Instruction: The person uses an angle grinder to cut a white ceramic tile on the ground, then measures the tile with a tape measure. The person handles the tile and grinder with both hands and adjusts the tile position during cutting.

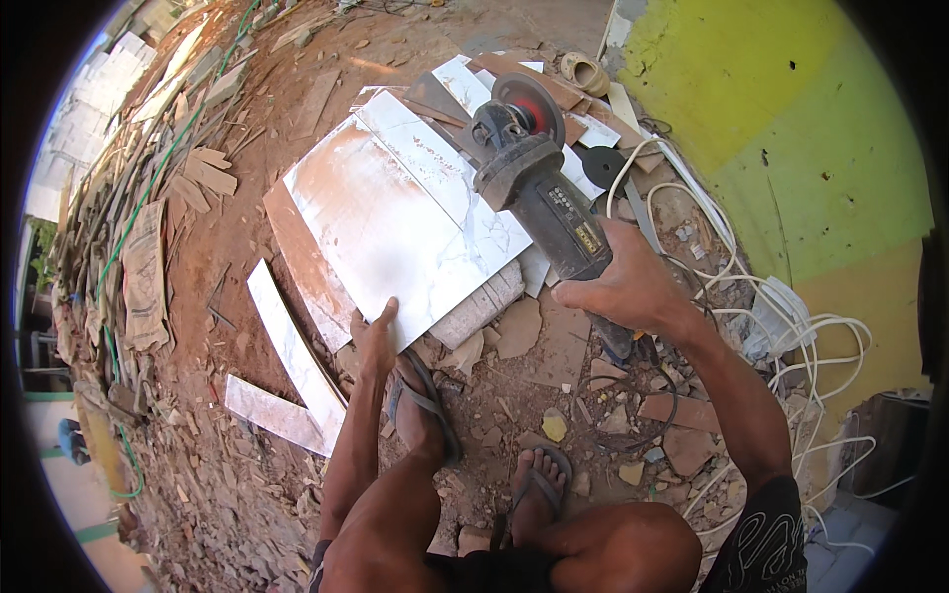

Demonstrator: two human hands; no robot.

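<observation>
My right hand (pixel 638 277) is wrapped round the body of a dark, dusty angle grinder (pixel 554 203). Its round disc (pixel 527 107), red at the middle, points away from me above the far right part of the tiles. With my left hand (pixel 376 336) I grip the near edge of a white marble-patterned tile (pixel 395 227), thumb on top and fingers at or under the edge. Reddish dust covers part of that tile's face. A straight line crosses it near its far right side. Beneath it lie a brown-backed tile (pixel 301 257) and a pale block (pixel 479 304).
Narrow tile strips (pixel 287 336) lie on the rubble at left. White cable (pixel 732 247) loops along the yellow-green wall (pixel 791 109) at right. A black disc (pixel 604 166) rests beside the grinder. Stacked wood scraps (pixel 109 227) and a green hose (pixel 148 188) run along the far left.
</observation>
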